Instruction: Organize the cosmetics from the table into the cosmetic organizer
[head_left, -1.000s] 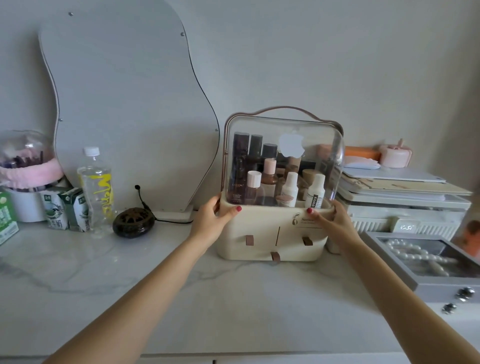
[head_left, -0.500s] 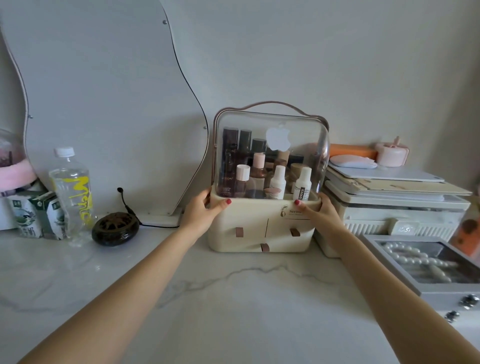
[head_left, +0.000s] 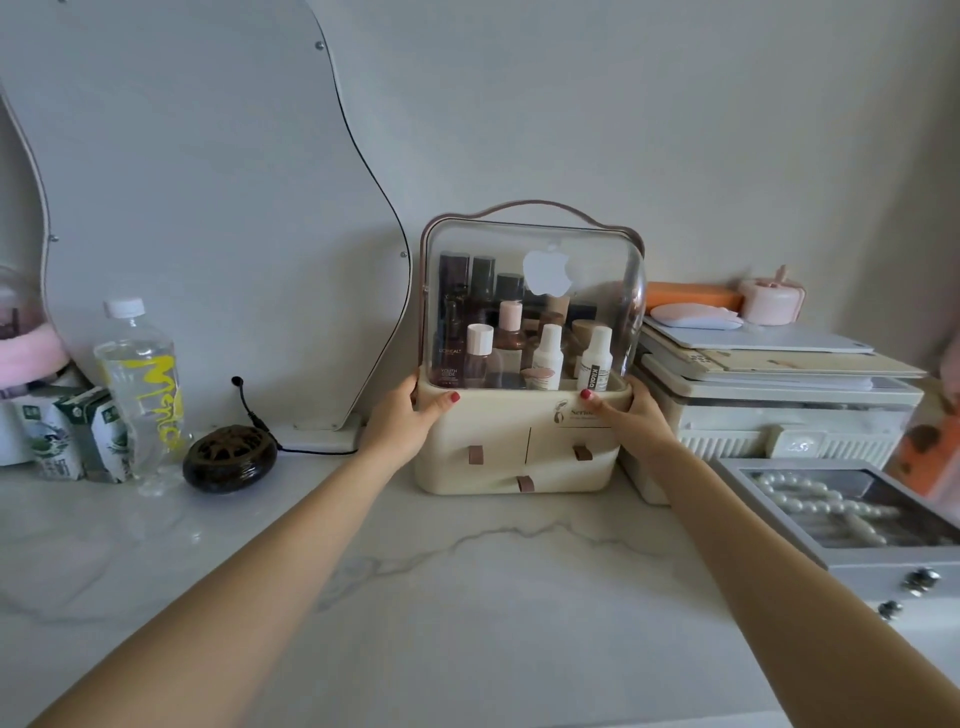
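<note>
Hands clasp the cosmetic organizer (head_left: 524, 441) in the head view, the only one given: the left hand (head_left: 402, 423) curls round its left upper corner and the right hand (head_left: 636, 418) round the right, thumbs lying on the cream front just under the clear cover (head_left: 530, 312). The organizer stands on the marble surface (head_left: 441, 597), close to the wall, bottles (head_left: 548, 356) upright and crowded inside.

A hard shove or tilt would likely topple the tall bottles against the cover, and a slip of the thumbs could catch a drawer tab (head_left: 475, 454).

To the right the organizer sits just beside a white box (head_left: 779, 415) piled with flat things, so there is almost no room that way. To the left, the mirror base (head_left: 322, 436) and its black cable (head_left: 249, 405) lie near; a sideways slide could snag them. The dark round dish (head_left: 228, 460) and water bottle (head_left: 140, 384) stand further off. Toward the person the surface gives ample room, though the jewelry box (head_left: 852, 525) crowds the right front.
</note>
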